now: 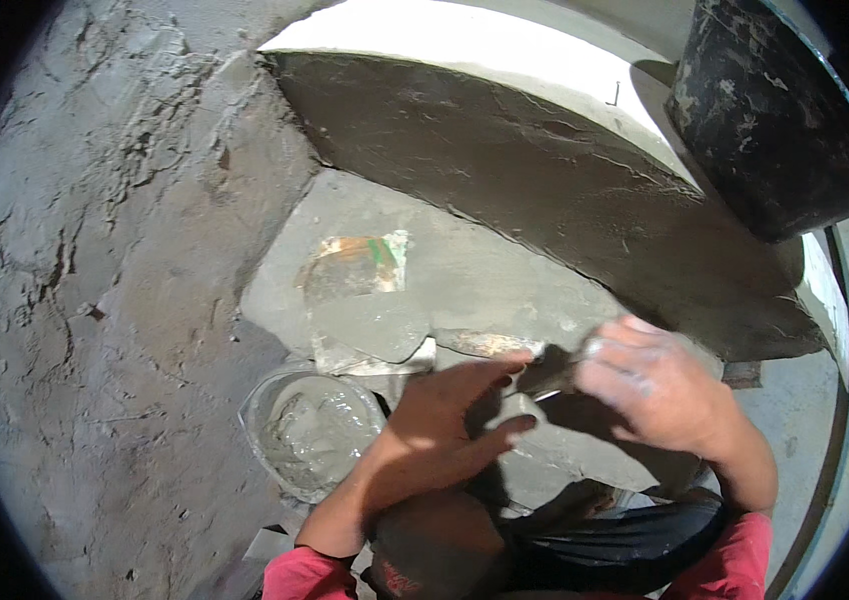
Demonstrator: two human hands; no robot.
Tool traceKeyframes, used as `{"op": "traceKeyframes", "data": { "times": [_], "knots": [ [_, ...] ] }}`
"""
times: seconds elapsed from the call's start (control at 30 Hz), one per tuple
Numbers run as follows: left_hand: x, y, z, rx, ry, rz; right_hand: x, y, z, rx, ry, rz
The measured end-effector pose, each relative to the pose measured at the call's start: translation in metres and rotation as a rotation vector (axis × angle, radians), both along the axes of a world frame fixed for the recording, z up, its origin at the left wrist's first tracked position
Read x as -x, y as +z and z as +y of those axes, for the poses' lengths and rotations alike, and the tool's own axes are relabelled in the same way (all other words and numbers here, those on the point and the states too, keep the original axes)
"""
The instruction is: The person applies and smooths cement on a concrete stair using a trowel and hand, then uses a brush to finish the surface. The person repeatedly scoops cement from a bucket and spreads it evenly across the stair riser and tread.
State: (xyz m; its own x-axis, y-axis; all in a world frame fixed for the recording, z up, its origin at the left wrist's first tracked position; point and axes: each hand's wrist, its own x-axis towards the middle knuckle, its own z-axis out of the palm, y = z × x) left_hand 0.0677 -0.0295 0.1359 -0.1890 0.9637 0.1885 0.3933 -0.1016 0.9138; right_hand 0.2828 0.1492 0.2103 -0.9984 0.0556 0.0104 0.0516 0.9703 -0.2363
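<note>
My right hand [650,385] is closed on a small dark tool [560,375] with a metal edge, probably a scraper; much of it is hidden. My left hand [450,420] is just left of it, thumb and fingers apart, apparently holding nothing. Beyond both hands, a mortar-smeared, roughly square piece [355,310] with orange and green patches lies on a grey plastered surface [475,255], beside a speckled tool handle [480,342]. Left of my left forearm stands a clear bucket [300,430] of wet grey mortar.
A curved dark plastered riser [475,150] with a white top edge [415,40] runs along the back. A black bucket [765,120] stands at the upper right. A rough plastered surface [115,300] fills the left side. My legs [605,545] are at the bottom.
</note>
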Motion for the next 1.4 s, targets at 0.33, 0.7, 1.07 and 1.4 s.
{"op": "traceKeyframes", "data": {
  "times": [0.33, 0.7, 1.07, 1.4],
  "knots": [
    [0.077, -0.047, -0.058, -0.212, 0.899, -0.757, 0.106, -0.077, -0.018, -0.086, -0.142, 0.163],
    [0.071, -0.098, -0.073, -0.286, 0.940, -1.152, 0.081, -0.107, -0.015, 0.156, -0.357, 0.033],
    [0.037, -0.077, -0.056, -0.100, 0.817, -1.111, 0.091, -0.101, -0.014, 0.154, -0.213, 0.007],
    [0.025, -0.075, -0.069, -0.119, 0.828, -0.969, 0.110, -0.105, 0.002, 0.195, -0.301, 0.065]
  ]
}}
